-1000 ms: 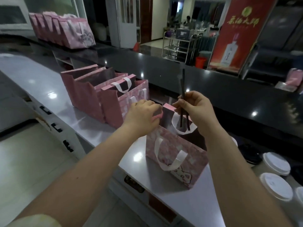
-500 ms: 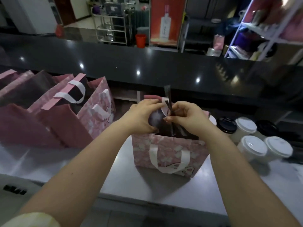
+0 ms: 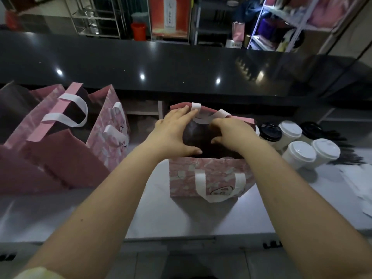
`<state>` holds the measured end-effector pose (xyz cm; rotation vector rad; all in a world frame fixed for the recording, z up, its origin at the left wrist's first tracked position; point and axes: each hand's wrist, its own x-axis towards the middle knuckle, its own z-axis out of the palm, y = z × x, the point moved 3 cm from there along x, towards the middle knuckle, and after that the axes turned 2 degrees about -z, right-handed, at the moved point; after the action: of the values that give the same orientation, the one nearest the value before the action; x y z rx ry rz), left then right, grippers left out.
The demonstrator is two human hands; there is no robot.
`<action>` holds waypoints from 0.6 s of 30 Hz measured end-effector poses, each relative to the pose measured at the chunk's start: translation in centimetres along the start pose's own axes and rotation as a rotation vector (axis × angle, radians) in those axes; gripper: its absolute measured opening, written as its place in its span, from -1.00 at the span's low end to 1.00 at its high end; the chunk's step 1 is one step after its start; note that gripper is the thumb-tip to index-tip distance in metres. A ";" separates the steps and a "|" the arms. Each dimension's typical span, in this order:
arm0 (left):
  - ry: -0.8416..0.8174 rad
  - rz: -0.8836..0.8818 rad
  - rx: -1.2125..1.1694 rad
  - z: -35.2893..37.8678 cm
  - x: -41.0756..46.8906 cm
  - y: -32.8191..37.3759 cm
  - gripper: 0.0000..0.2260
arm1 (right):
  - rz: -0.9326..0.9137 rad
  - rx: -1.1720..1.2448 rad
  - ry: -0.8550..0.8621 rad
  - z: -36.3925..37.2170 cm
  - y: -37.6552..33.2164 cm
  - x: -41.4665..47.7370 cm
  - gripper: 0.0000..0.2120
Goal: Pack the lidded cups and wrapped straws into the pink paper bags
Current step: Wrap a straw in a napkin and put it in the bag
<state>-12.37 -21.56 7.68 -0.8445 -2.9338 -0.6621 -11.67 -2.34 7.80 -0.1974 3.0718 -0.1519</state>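
A pink paper bag [image 3: 209, 178] with white handles stands open on the grey counter [image 3: 181, 216] in front of me. My left hand [image 3: 173, 133] spans the bag's mouth, its straight fingers touching the far rim and its thumb at the near rim. My right hand [image 3: 231, 131] rests on the mouth's right side by the far white handle, thumb spread inward, fingertips hidden. The inside of the bag is dark and no straw shows. Several lidded cups stand right of the bag: white-lidded ones [image 3: 300, 154] and black-lidded ones [image 3: 270, 131].
More open pink bags [image 3: 66, 137] stand in a row to the left. A dark raised counter [image 3: 181, 63] runs behind. White papers [image 3: 358, 182] lie at the far right. Drawer handles [image 3: 271, 244] line the counter's front edge.
The dark straws my right hand held above the bag have gone down out of sight. Both hands now lie over the bag's mouth. My view has swung right.
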 end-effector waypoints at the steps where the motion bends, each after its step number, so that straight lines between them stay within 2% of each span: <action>1: 0.019 -0.003 0.031 -0.1 -0.2 0.2 -0.07 | 0.012 0.009 -0.006 -0.2 -0.2 -0.1 -0.55; 7: 0.198 0.047 0.138 -0.9 -1.0 1.7 -0.42 | 0.048 0.263 0.055 -1.6 -1.3 -2.6 -0.63; 11: 0.236 0.054 0.139 -1.5 -0.9 3.7 -0.56 | 0.095 0.404 0.099 -2.5 -1.7 -5.2 -0.67; 18: 0.262 0.130 0.135 -1.5 -0.4 10.2 -0.65 | 0.210 0.274 0.333 -5.2 1.6 -11.0 -0.74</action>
<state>-6.91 -14.57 12.96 -0.8543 -2.6315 -0.5150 -1.38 1.20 13.39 0.1835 3.3176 -0.6489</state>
